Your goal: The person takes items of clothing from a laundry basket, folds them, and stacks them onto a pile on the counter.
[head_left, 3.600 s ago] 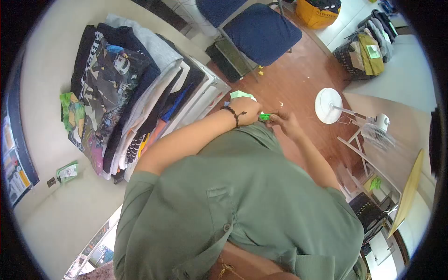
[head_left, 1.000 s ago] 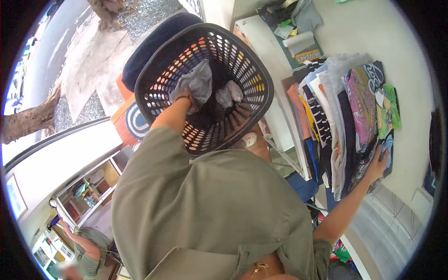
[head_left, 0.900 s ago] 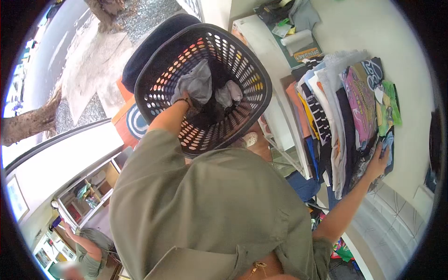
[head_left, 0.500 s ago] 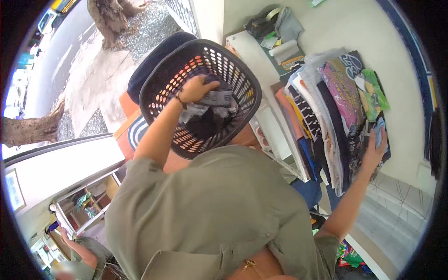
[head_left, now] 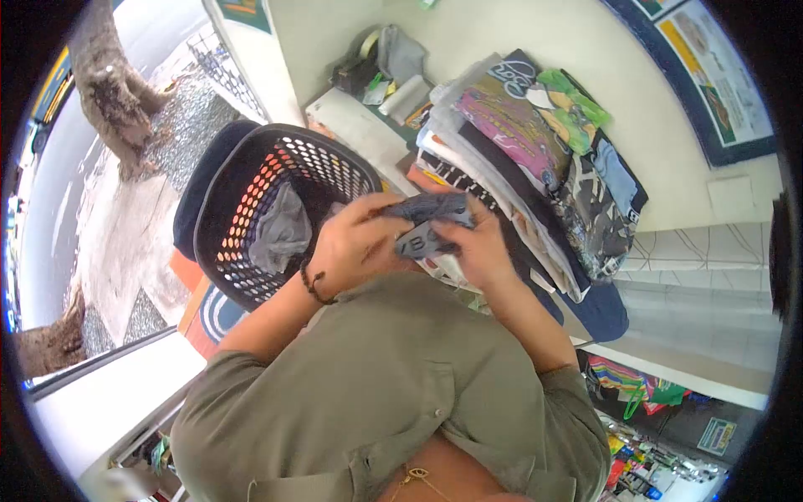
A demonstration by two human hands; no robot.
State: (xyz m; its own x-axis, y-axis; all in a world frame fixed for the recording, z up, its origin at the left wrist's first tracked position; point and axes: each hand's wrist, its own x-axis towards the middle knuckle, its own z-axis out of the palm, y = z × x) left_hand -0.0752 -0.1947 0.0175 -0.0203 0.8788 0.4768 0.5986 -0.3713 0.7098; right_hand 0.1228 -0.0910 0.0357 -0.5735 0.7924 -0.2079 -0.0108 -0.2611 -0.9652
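My left hand (head_left: pixel 351 238) and my right hand (head_left: pixel 485 251) both grip a piece of dark grey underwear (head_left: pixel 422 209) in front of my chest. Its lighter grey waistband (head_left: pixel 418 243) carries dark letters. The fabric is bunched between my fingers, which hide part of it. Just left of my left hand stands a black plastic laundry basket (head_left: pixel 219 180), with a crumpled grey garment (head_left: pixel 283 230) inside. To the right of my right hand lies a stack of folded clothes (head_left: pixel 519 134); a light blue folded piece (head_left: pixel 615 176) rests on top.
Behind the basket is a dark rounded seat back (head_left: pixel 205 180). A tape roll and a grey cloth (head_left: pixel 401 54) lie on the white surface at the back. A framed poster (head_left: pixel 719 75) hangs on the right wall. Outside at the left are tree trunks (head_left: pixel 113 84).
My left hand has come out of the basket with the underwear. My right hand has left the clothes stack and now grips the underwear too. The camera view has turned to the right.
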